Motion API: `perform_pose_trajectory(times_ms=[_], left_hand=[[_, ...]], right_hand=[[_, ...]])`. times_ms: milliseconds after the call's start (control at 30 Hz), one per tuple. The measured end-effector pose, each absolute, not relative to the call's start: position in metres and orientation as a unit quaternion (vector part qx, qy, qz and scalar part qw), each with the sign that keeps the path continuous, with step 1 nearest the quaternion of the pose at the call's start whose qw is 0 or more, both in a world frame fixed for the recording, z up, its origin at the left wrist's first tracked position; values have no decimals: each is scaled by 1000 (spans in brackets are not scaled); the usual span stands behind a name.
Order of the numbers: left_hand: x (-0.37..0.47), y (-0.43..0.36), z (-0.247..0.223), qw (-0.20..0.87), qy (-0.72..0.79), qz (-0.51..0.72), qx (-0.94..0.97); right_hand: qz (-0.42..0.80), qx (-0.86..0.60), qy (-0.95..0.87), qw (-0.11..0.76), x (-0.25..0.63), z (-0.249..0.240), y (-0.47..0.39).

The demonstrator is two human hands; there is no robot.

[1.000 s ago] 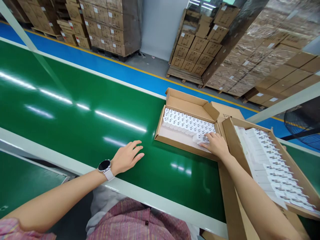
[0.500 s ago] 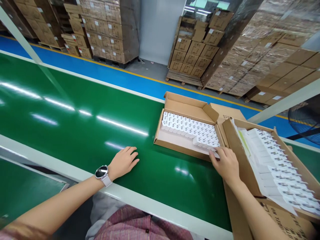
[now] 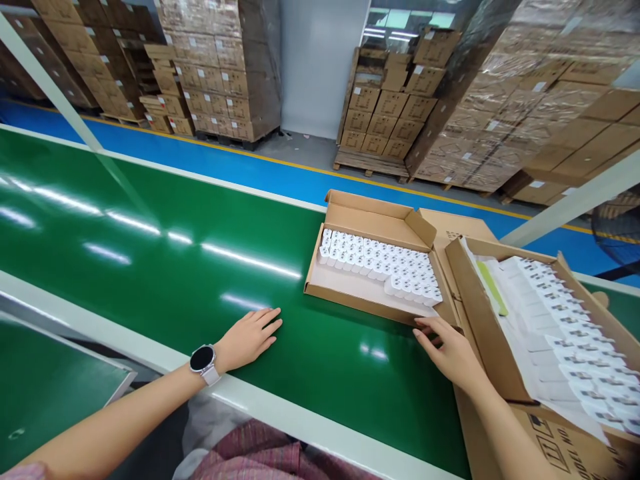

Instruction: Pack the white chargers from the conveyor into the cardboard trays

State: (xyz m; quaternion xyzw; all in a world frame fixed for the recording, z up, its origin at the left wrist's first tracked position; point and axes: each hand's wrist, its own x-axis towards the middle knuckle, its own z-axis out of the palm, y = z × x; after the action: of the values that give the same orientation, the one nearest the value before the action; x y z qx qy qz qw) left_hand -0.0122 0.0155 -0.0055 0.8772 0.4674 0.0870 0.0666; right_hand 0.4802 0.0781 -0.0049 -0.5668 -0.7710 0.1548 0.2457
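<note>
My left hand [image 3: 249, 339] lies flat on the green belt [image 3: 320, 400], fingers stretched and holding nothing. My right hand [image 3: 453, 350] is at the front right corner of an open cardboard box [image 3: 350, 299]. Its thumb and fingers are apart, with nothing seen between them; whether the fingertips touch the box wall I cannot tell. Inside the box, white plug-like pieces [image 3: 377, 257] stand in tight rows along the back and right, and bare bottom shows at the front left. Right of my hand, a tilted larger carton [image 3: 510, 360] holds many similar white pieces [image 3: 575, 333] with metal prongs.
The tilted carton rests on another printed cardboard carton [image 3: 530, 427]. A yellow-green strip [image 3: 493, 288] lies in the tilted carton. White metal posts [image 3: 575, 200] rise at the belt's sides. Beyond a blue floor lane [image 3: 280, 175] stand wrapped pallets of boxes [image 3: 215, 73].
My right hand has drawn back from the white pieces to the box's front edge. My left hand has barely moved. The view has shifted slightly.
</note>
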Motion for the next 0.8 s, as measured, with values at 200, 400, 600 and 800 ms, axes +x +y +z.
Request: perform_pose_trajectory(times_ms=[200, 400, 600, 800], left_hand=[[-12, 13, -7, 78, 444, 100, 887], [-15, 13, -10, 90, 421, 79, 899], [-15, 13, -12, 107, 412, 75, 902], [-16, 11, -13, 119, 399, 82, 905]], right_hand=[[182, -579, -761, 228, 484, -8, 77], [214, -589, -752, 205, 488, -12, 79], [248, -600, -741, 175, 491, -18, 80], [271, -607, -732, 152, 495, -22, 81]])
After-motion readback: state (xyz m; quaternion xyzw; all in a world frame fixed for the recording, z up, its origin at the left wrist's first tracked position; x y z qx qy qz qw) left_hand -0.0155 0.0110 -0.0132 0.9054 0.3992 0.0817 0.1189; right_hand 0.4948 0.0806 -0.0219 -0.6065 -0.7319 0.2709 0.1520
